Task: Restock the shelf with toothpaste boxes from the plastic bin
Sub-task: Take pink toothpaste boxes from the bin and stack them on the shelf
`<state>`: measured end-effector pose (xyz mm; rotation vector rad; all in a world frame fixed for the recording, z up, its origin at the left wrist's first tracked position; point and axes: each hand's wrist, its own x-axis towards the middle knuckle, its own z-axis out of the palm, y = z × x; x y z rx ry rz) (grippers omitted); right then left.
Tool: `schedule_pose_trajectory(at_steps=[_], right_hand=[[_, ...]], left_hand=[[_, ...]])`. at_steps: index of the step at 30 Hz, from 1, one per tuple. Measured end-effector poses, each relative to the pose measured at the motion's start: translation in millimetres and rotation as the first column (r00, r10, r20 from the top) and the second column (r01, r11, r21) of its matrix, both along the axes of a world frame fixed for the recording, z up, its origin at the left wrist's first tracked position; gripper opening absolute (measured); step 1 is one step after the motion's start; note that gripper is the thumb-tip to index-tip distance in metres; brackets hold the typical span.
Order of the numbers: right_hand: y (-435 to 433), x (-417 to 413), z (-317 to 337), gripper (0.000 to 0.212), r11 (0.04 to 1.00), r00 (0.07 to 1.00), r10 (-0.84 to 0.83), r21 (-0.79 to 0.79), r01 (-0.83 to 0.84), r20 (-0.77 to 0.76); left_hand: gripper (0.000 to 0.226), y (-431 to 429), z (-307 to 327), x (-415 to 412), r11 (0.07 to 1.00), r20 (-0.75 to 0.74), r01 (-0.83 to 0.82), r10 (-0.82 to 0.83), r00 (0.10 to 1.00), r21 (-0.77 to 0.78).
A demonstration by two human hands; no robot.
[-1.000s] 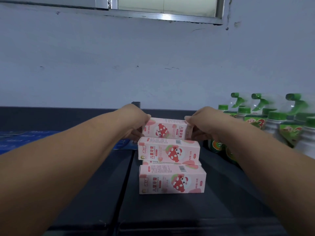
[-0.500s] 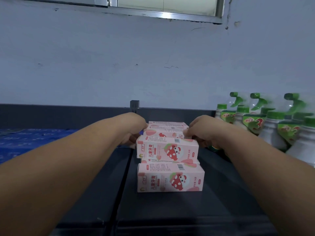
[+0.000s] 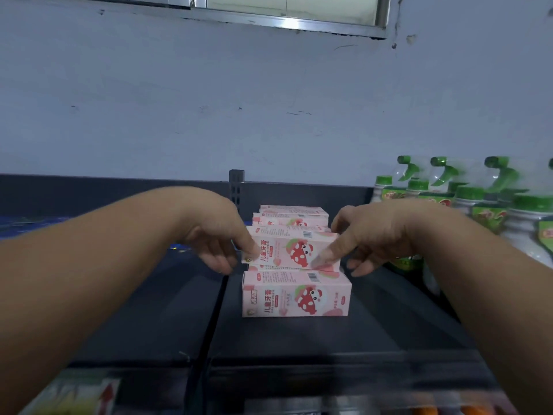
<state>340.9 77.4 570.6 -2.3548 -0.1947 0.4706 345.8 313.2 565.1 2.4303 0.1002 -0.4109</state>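
1. Pink cardboard toothpaste boxes [image 3: 296,295] already stand in a file from the dark metal shelf's [image 3: 299,339] back edge forward; the bin is out of sight, so what's left is unclear.
2. Left hand [image 3: 215,244] and right hand [image 3: 371,238] touch the second stack's ends, fingers [image 3: 338,250] loosely spread, pinching nothing.
3. Boxes look crisp, strawberry faces frontward.

Wall: a pale blue-grey wall [image 3: 269,100], scuffed and marked with hairline cracks, fills the upper half of the view.
Window: a metal-framed window [image 3: 287,23] runs along the top edge.
Bottles: white bottles [image 3: 520,232] with green caps and green labels crowd the far right; the back row carries green trigger sprayers [image 3: 443,172] (all rather blurred).
Post: a dark slotted post [image 3: 236,187] stands upright at centre back.
Blue packs: flat blue packs [image 3: 30,224] lie at far left, print unreadable.
Below: colourful packaging [image 3: 74,393] at bottom left and orange shapes [image 3: 475,410] at bottom right, too blurred to identify.
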Motion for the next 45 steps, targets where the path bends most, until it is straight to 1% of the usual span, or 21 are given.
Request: schedule_pose_trajectory(at_steps=[2, 5, 9, 12, 14, 16, 17, 20, 21, 23, 24, 27, 28, 29, 33, 35, 37, 39, 41, 43, 45], right_hand=[[2.5, 4.8, -4.1, 0.020, 0.998, 0.997, -0.053, 0.041, 0.051, 0.055], [5.9, 9.3, -9.3, 0.020, 0.987, 0.974, -0.143, 0.098, 0.127, 0.174], [7.7, 14.4, -25.1, 0.044, 0.974, 0.933, -0.217, 0.130, 0.187, 0.288], [7.7, 13.4, -31.9, 0.038, 0.971, 0.908, -0.238, 0.101, 0.216, 0.346], [8.7, 11.5, -33.8, 0.037, 0.962, 0.890, -0.256, 0.012, 0.272, 0.378], [13.4, 7.9, -36.1, 0.033, 0.942, 0.894, -0.310, -0.026, 0.336, 0.324], [16.0, 6.5, -38.0, 0.029, 0.934, 0.904, -0.350, 0.023, 0.356, 0.247], [25.9, -0.3, -43.5, 0.020, 0.858, 0.918, -0.396, 0.345, 0.381, -0.030], [27.9, -1.4, -44.7, 0.023, 0.820, 0.920, -0.387, 0.431, 0.376, -0.066], [31.5, -7.7, -44.8, 0.036, 0.775, 0.909, -0.409, 0.497, 0.392, -0.078], [33.4, -11.6, -44.0, 0.041, 0.763, 0.898, -0.436, 0.505, 0.404, -0.061], [37.3, -22.6, -43.6, 0.053, 0.746, 0.842, -0.536, 0.499, 0.441, 0.057], [38.7, -28.2, -43.8, 0.060, 0.755, 0.826, -0.556, 0.474, 0.453, 0.097], [41.3, -35.6, -44.2, 0.063, 0.772, 0.816, -0.564, 0.432, 0.467, 0.127], [58.5, -71.2, -46.4, 0.039, 0.863, 0.824, -0.499, 0.246, 0.442, 0.268], [63.9, -86.4, -47.7, 0.032, 0.883, 0.806, -0.470, 0.210, 0.421, 0.360], [64.8, -102.2, -49.4, 0.032, 0.894, 0.785, -0.444, 0.150, 0.423, 0.432], [59.3, -117.9, -52.8, 0.047, 0.894, 0.782, -0.411, 0.036, 0.448, 0.469], [50.6, -129.2, -57.9, 0.062, 0.871, 0.768, -0.381, -0.080, 0.485, 0.514], [42.3, -139.3, -63.4, 0.067, 0.842, 0.761, -0.357, -0.166, 0.514, 0.542], [34.5, -149.7, -69.2, 0.067, 0.816, 0.755, -0.353, -0.213, 0.537, 0.552]], left_hand=[[0.021, -7.7, -7.9, 0.0, 0.999, 0.085, -0.042, 0.043, 0.995, -0.020], [0.013, -17.3, -15.5, 0.1, 0.996, 0.177, -0.082, 0.089, 0.980, -0.044], [0.015, -19.9, -23.7, -0.5, 0.992, 0.227, -0.123, 0.129, 0.965, -0.042], [0.019, -17.8, -26.2, -0.9, 0.988, 0.200, -0.131, 0.144, 0.969, -0.076], [0.021, -17.2, -28.4, -1.6, 0.977, 0.165, -0.164, 0.186, 0.969, -0.140], [0.024, -18.6, -32.3, -4.6, 0.935, 0.083, -0.201, 0.234, 0.969, -0.291], [0.024, -20.4, -33.4, -7.4, 0.896, 0.026, -0.207, 0.236, 0.972, -0.392], [0.055, -27.3, -35.0, -15.2, 0.720, -0.107, -0.209, 0.185, 0.977, -0.661], [0.060, -28.8, -35.6, -17.2, 0.678, -0.115, -0.211, 0.184, 0.976, -0.704], [0.066, -28.2, -37.0, -18.7, 0.624, -0.091, -0.210, 0.217, 0.972, -0.753], [0.068, -25.8, -37.6, -18.4, 0.633, -0.051, -0.188, 0.228, 0.972, -0.751], [0.082, -12.1, -36.5, -21.8, 0.661, 0.053, -0.156, 0.284, 0.957, -0.734], [0.081, -7.8, -34.8, -28.7, 0.666, 0.067, -0.144, 0.281, 0.957, -0.732], [0.087, -4.0, -33.8, -34.2, 0.682, 0.072, -0.135, 0.266, 0.961, -0.719], [0.066, -5.4, -35.4, -61.1, 0.760, 0.133, -0.013, 0.131, 0.982, -0.650], [0.070, -10.6, -36.4, -71.7, 0.806, 0.196, 0.042, 0.092, 0.976, -0.590], [0.081, -16.4, -35.5, -84.4, 0.853, 0.236, 0.091, 0.039, 0.971, -0.514], [0.089, -21.0, -37.6, -91.5, 0.918, 0.329, 0.170, -0.047, 0.943, -0.358], [0.080, -26.5, -41.8, -99.1, 0.969, 0.481, 0.223, -0.145, 0.865, -0.109], [0.069, -34.1, -44.5, -107.3, 0.972, 0.594, 0.215, -0.226, 0.772, 0.092], [0.066, -43.8, -46.6, -118.0, 0.949, 0.613, 0.238, -0.316, 0.725, 0.207]])
